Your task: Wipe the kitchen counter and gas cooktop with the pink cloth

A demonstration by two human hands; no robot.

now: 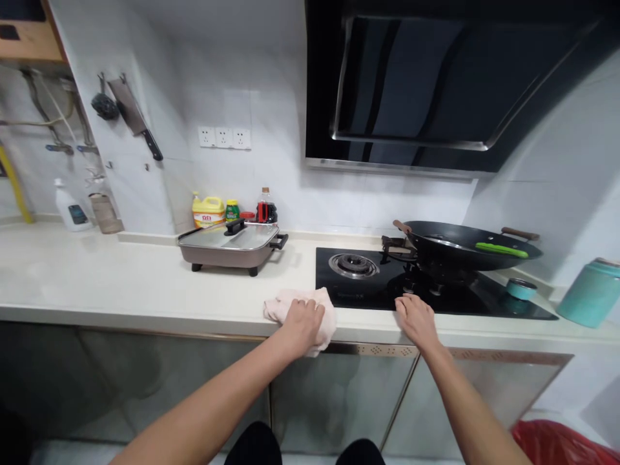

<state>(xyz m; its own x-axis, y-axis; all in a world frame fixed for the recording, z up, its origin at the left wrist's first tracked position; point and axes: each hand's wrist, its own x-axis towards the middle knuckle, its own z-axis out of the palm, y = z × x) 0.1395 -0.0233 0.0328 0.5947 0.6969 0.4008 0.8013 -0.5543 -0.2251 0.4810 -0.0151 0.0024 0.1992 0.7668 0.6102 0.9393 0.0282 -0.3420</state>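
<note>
A pale pink cloth [322, 326] lies bunched on the front edge of the white countertop [121, 278], part of it hanging over. My left hand [301, 323] is closed on it, pressing it down just left of the black gas stove [358, 294]. Resting at the stove's front rim is my right hand [416, 318], its fingers curled loosely over the edge, with nothing visible in it. A black wok [450, 236] with wooden handles sits on the right burner, a bright green utensil handle [501, 249] lying across it.
A lidded electric pan [227, 255] stands behind and left of the cloth. Bottles, including a yellow jug [208, 212], line the wall. A turquoise canister [591, 294] is at the right. A cleaver [133, 116] hangs left; the range hood [411, 90] juts out overhead.
</note>
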